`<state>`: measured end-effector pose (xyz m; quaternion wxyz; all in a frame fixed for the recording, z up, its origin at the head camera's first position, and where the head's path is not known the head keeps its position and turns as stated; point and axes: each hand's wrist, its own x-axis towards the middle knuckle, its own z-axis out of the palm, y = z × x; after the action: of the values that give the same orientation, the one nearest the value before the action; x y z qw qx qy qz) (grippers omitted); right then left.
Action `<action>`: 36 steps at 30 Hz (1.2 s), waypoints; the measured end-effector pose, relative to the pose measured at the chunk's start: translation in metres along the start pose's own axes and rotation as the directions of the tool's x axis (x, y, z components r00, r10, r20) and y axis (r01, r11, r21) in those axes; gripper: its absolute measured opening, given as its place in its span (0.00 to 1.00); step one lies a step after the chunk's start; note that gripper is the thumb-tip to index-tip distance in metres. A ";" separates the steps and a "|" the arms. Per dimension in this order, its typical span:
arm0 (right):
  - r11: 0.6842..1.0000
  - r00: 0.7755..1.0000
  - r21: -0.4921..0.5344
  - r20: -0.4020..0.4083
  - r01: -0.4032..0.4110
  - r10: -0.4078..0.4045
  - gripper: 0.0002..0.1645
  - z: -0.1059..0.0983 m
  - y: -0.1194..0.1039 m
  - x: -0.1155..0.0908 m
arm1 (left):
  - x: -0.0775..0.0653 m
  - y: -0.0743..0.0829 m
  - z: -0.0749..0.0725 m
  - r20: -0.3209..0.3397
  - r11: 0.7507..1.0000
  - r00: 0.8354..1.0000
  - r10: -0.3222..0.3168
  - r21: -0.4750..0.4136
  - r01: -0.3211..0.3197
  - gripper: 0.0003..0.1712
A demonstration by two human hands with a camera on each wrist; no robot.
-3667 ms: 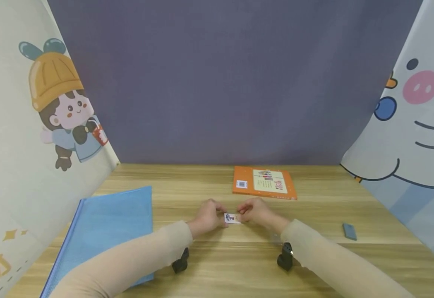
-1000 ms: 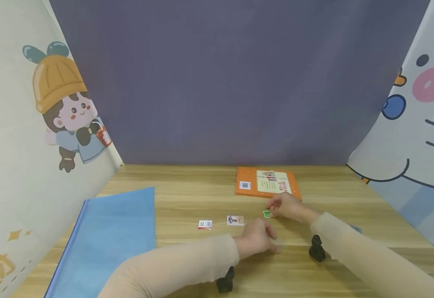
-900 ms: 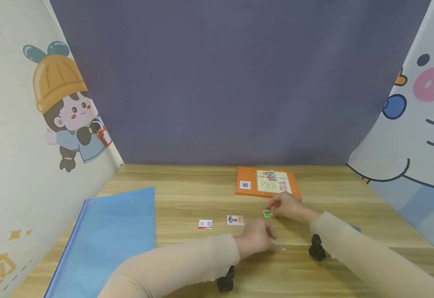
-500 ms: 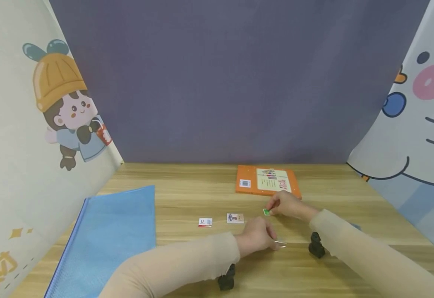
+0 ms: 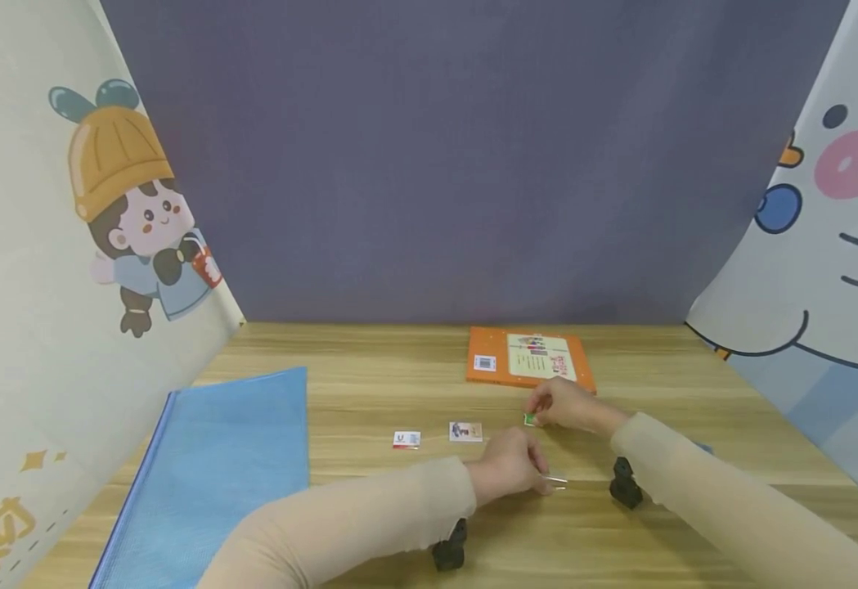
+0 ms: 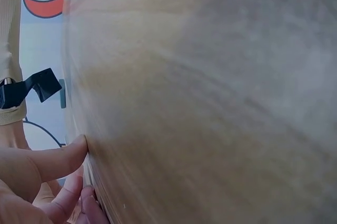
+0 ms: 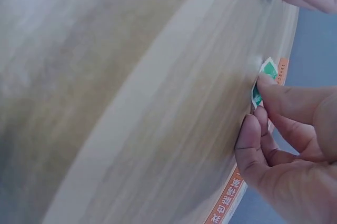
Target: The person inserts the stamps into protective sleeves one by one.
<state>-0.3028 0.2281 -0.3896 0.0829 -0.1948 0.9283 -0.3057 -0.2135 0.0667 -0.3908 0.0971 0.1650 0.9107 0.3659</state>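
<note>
Stamp (image 7: 270, 69) sat pinched in the nearly closed right hand (image 5: 567, 406); at its seven o'clock, the left hand (image 5: 505, 464) pinched a shiny piece (image 5: 557, 479).

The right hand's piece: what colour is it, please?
The piece is green, edged white: see right wrist view.
</note>
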 end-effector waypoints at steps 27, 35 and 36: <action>0.984 0.995 0.169 -0.074 -0.049 0.062 0.07 0.005 0.004 -0.002 | 0.006 -0.007 -0.007 0.093 0.942 0.995 -0.026 -0.330 0.055 0.02; 0.958 0.981 0.243 -0.084 -0.149 0.174 0.12 0.006 0.011 -0.003 | 0.006 -0.008 -0.016 0.067 0.859 0.997 -0.047 -0.507 0.074 0.02; 0.953 0.980 0.261 -0.083 -0.155 0.182 0.12 0.006 0.011 -0.003 | 0.007 -0.008 -0.019 0.060 0.848 0.997 -0.048 -0.526 0.072 0.02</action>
<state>-0.3020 0.2344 -0.4011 0.0835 -0.0861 0.8979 -0.4236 -0.2269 0.0520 -0.3834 0.1702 0.1116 0.7777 0.5948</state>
